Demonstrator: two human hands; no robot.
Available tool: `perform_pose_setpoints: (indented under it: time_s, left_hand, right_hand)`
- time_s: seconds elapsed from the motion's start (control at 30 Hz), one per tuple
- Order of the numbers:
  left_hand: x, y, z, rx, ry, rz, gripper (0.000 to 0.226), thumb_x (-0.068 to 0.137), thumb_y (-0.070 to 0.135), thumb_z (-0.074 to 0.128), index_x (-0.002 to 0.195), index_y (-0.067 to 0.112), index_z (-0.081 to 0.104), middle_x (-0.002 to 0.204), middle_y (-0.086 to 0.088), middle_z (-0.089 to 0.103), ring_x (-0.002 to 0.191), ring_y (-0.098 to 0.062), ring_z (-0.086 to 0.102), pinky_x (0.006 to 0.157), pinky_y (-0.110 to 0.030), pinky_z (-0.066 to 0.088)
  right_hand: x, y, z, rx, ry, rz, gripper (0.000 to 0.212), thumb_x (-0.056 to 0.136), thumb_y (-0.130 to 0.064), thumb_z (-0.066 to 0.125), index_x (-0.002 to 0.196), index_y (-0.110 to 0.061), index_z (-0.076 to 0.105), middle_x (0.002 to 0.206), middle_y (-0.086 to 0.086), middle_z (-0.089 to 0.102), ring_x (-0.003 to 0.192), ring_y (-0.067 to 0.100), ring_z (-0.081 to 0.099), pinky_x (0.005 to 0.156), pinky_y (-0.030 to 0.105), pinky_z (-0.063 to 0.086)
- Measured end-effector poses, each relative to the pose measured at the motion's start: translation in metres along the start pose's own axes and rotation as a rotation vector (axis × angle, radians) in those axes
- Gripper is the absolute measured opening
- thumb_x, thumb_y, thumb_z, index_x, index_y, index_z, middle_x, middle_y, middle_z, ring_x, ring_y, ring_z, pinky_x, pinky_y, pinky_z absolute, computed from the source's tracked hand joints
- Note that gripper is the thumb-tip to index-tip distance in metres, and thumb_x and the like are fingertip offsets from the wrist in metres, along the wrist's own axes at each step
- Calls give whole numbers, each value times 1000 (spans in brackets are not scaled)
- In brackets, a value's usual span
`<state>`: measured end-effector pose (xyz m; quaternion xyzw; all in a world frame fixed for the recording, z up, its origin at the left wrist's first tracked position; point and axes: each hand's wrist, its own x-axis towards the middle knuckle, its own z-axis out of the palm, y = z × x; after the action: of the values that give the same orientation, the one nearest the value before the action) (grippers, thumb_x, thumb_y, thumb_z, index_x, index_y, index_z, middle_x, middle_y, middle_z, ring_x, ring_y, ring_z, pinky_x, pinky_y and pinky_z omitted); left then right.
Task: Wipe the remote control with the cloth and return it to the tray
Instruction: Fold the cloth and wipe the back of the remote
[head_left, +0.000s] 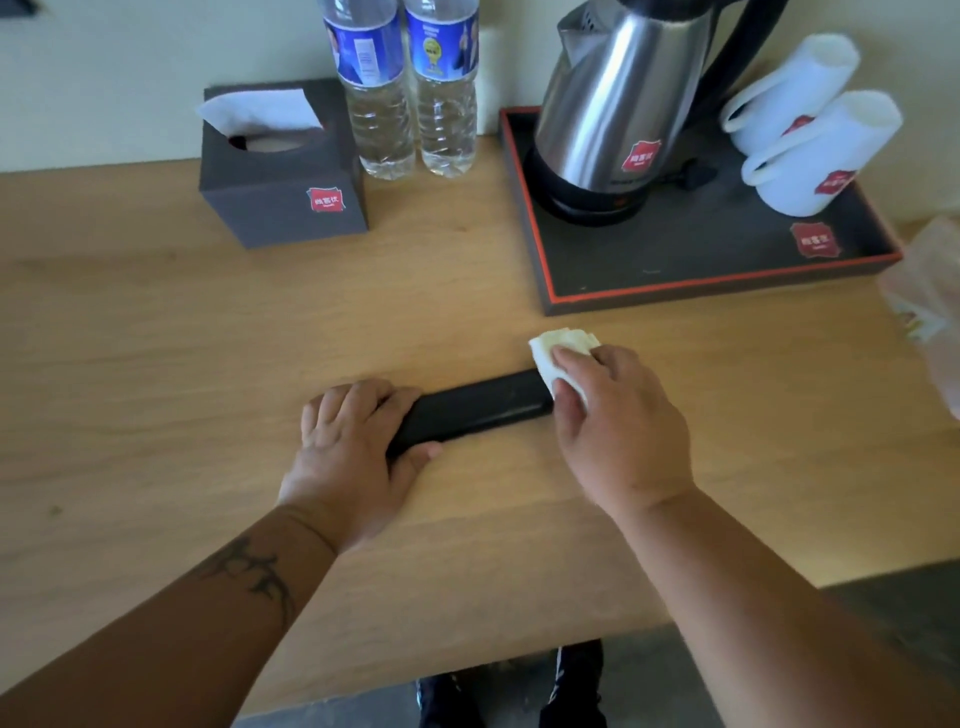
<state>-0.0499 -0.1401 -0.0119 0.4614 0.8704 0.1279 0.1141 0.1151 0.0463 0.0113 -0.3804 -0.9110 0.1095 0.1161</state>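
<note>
A long black remote control (475, 408) lies flat on the wooden table, its back side up. My left hand (353, 441) grips its left end and holds it against the table. My right hand (618, 421) presses a folded pale cloth (558, 353) onto the remote's right end. The dark tray with an orange rim (675, 275) stands behind, a short way beyond the cloth.
On the tray stand a steel kettle (618, 98) and two white cups (821, 150). A dark tissue box (280, 171) and two water bottles (410, 88) stand at the back left. A crumpled plastic bag (930, 301) lies at the right edge. The table's front edge is near my body.
</note>
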Motion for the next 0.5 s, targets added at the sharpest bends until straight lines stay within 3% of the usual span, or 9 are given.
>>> perform_pose_setpoints:
  time_s: [0.13,0.27,0.5]
  left_hand:
    - [-2,1,0,-11,20,-6,63,89,67,36,135,26,49,123,2,45,114,-25,38,102,-40,28]
    - [-1,1,2,8,31,-1,60,88,65,42,134,27,49,123,2,46,113,-23,37,100,-34,24]
    - [-1,2,2,-1,30,-13,61,86,66,38,132,29,51,122,5,46,112,-20,34,98,-32,23]
  right_hand:
    - [-5,-30,7,74,50,113,31,91,-26,57,121,-24,64,110,6,60,87,29,59,62,32,48]
    - [-9,-57,11,34,27,46,27,89,-24,57,115,-26,65,103,3,60,80,26,54,56,29,39]
    - [-18,-81,4,115,-138,-120,30,89,-28,57,118,-30,64,97,1,58,75,23,56,50,31,43]
